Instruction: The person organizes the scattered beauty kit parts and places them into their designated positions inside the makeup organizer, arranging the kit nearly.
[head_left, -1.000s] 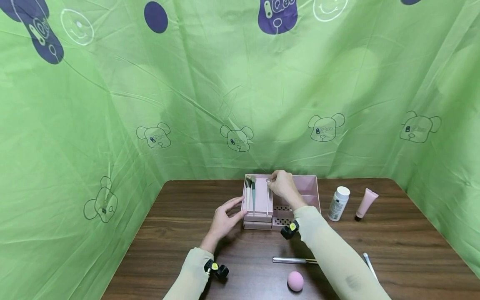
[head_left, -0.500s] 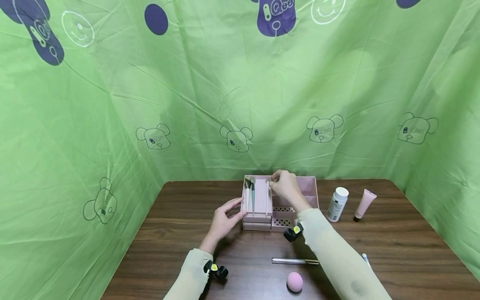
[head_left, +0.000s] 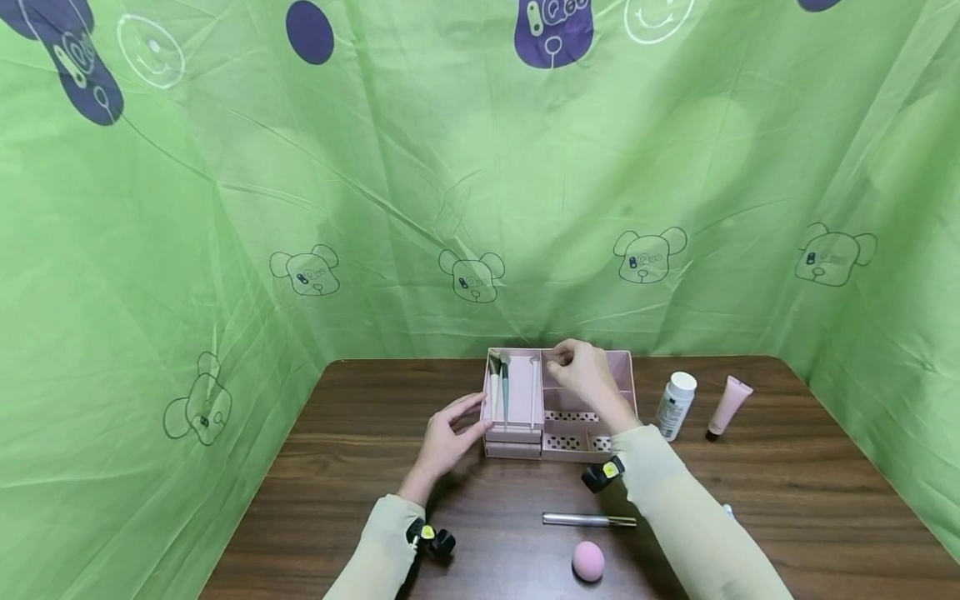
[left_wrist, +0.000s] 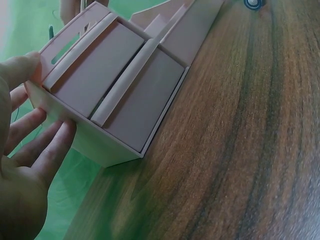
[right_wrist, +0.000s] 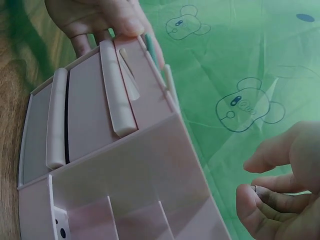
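A pink makeup organizer [head_left: 513, 451] with drawers on its left side stands at the back of the table. Its upper left tray holds a white-handled makeup brush [head_left: 495, 393], a green-handled makeup brush [head_left: 506, 398] and a thin pale brush [head_left: 534, 393]. My left hand [head_left: 444, 442] touches the organizer's left front corner, its thumb at the front and its fairly straight fingers along the side wall [left_wrist: 82, 132]. Above the right compartments hovers my right hand [head_left: 588, 373], loosely curled. In the right wrist view nothing lies between its fingertips [right_wrist: 252, 167].
A silver tube [head_left: 588, 520] and a pink makeup sponge [head_left: 588, 561] lie in front of the organizer. To its right are a white bottle [head_left: 675, 406] and a pink squeeze tube [head_left: 727, 408]. Green cloth [head_left: 405, 208] hangs behind the table [head_left: 360, 467].
My right hand has let go of the thin pale brush, which stays in the tray, and has moved to the right. The left hand keeps its place.
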